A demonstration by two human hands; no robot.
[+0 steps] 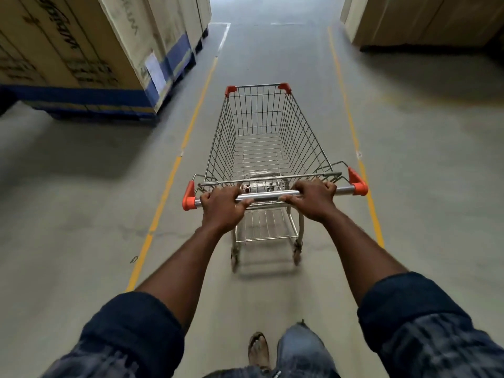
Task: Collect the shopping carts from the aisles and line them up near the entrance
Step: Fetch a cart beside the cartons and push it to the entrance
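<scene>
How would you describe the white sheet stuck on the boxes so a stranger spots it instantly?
Look left of the aisle at the big cardboard stack beside the yellow floor line. On its aisle-facing side, near the closest corner, the white sheet overlaps the blue band. It is the only pale patch among brown printed cardboard.

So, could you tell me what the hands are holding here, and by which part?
Both the left hand and right hand grip the empty shopping cart by its metal handle bar, between the orange end caps.
</scene>
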